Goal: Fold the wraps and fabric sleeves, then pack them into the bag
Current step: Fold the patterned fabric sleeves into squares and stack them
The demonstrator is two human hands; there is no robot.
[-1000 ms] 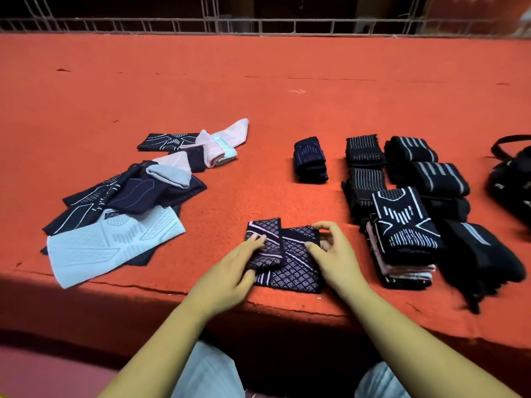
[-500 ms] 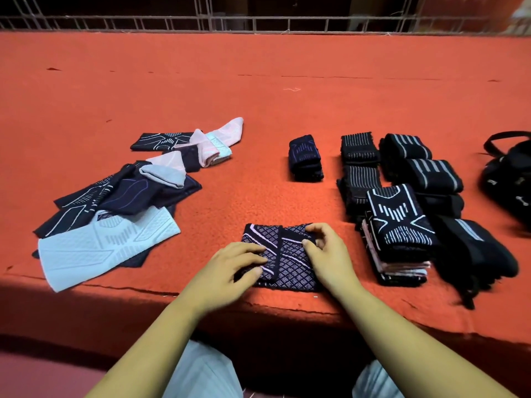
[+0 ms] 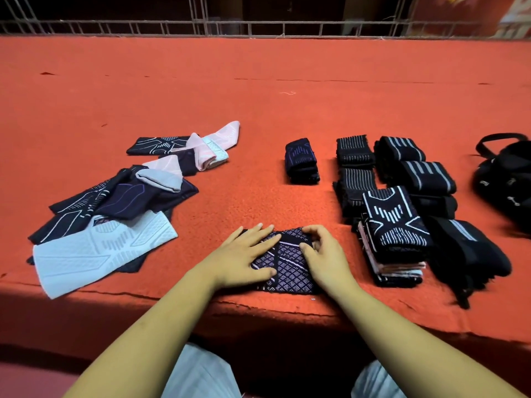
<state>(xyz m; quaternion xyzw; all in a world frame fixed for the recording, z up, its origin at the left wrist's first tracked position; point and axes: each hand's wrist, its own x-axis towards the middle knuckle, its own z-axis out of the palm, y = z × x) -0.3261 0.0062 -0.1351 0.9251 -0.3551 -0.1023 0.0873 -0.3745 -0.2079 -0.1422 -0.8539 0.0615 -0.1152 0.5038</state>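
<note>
A dark sleeve with a white diamond pattern lies folded near the front edge of the red carpeted platform. My left hand lies flat on its left half, fingers straight, pressing it down. My right hand rests on its right side with the fingers curled over the top right corner. Unfolded sleeves in navy, pale blue and pink lie in a loose heap to the left. Folded wraps and sleeves stand stacked to the right. A black bag sits at the far right.
One folded dark sleeve sits alone beyond my hands. A metal railing runs along the far edge of the platform. The platform's front edge drops off just below the sleeve, above my knees.
My left hand has flipped the sleeve's left flap over onto the right half and now lies flat on the fold. The right hand kept hold of the right edge.
</note>
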